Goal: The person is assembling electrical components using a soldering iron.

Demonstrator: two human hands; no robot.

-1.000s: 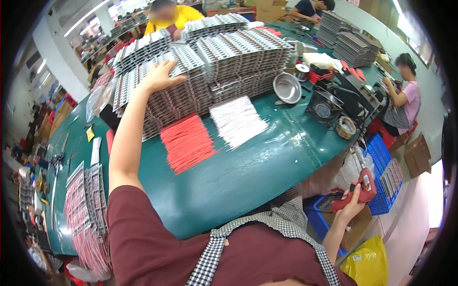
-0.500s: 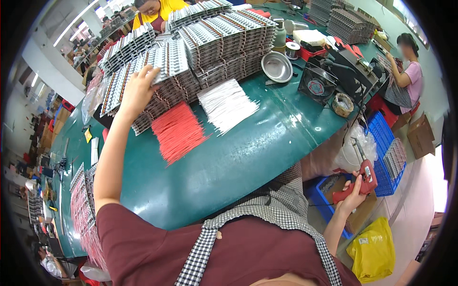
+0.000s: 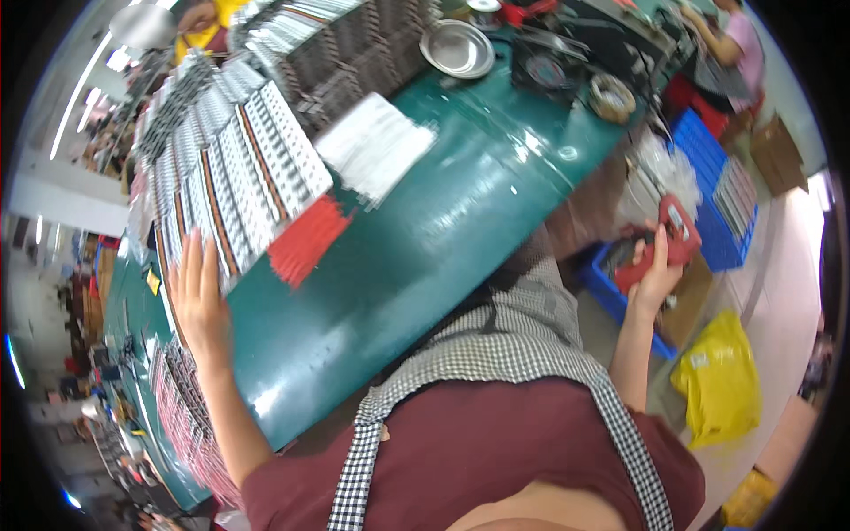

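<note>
My left hand (image 3: 200,305) lies with fingers stretched out along the near left edge of a panel (image 3: 243,177), touching it. The panel is light grey with rows of small dark parts and brown strips, and it tops a stack. My right hand (image 3: 657,276) is wrapped round the grip of a red pistol-shaped soldering gun (image 3: 680,232), held off the table's right side with its thin metal tip pointing away from me. In front of the stacks lie a bundle of red wires (image 3: 307,241) and a bundle of white wires (image 3: 376,149).
On the green table (image 3: 354,301) stand a metal bowl (image 3: 457,49), a black fan (image 3: 544,73) and a tape roll (image 3: 611,96). Blue crates (image 3: 715,199) and a yellow bag (image 3: 719,380) are at right. Wired panels (image 3: 184,411) lie at left. A co-worker in pink (image 3: 742,44) sits far right.
My left hand has moved nearer to me, from the panel's top to its near left edge. The view has turned and shifted. My right hand keeps the soldering gun.
</note>
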